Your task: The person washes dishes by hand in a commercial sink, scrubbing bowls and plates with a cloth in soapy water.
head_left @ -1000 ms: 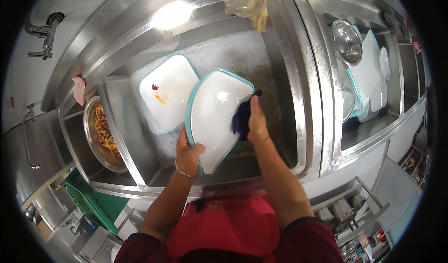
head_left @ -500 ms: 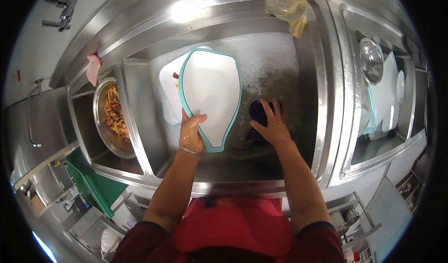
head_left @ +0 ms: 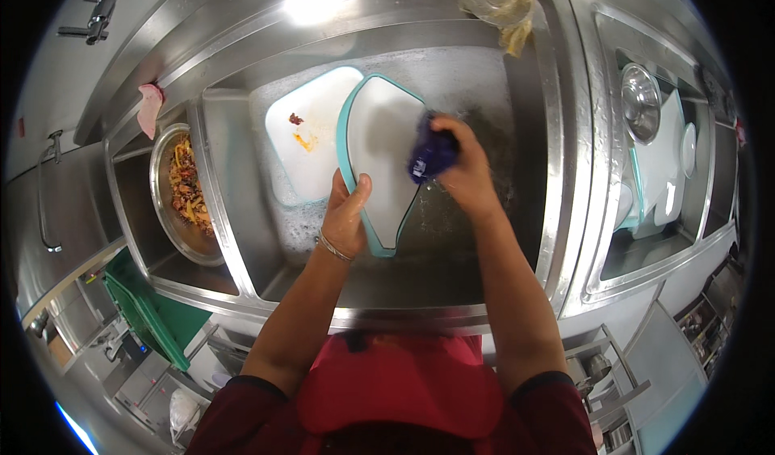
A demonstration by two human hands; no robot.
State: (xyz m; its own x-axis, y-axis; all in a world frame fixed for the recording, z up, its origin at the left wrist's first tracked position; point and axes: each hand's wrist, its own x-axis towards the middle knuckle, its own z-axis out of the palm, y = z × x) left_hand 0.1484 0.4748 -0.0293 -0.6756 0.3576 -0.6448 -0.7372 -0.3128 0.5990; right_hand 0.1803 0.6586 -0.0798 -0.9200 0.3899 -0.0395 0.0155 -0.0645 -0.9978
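Probably slick, stiff, chippable dish (head_left: 379, 144); rim (head_left: 344, 136) looks safest hold. Left hand (head_left: 345, 219) pinches dish's lower-left rim; right hand (head_left: 468, 172) clutches soft-looking cloth (head_left: 431, 151) at dish's right.

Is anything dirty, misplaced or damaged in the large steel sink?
In the sink, the white, rounded rectangular plate bears red and orange food scraps, so it looks dirty. A crumpled, thin yellowish sheet droops at the far right corner, perhaps misplaced. I see no damage.

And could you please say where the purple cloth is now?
In the head view, the purple cloth is in the right hand, at the right edge of the teal-rimmed dish held in the left hand.
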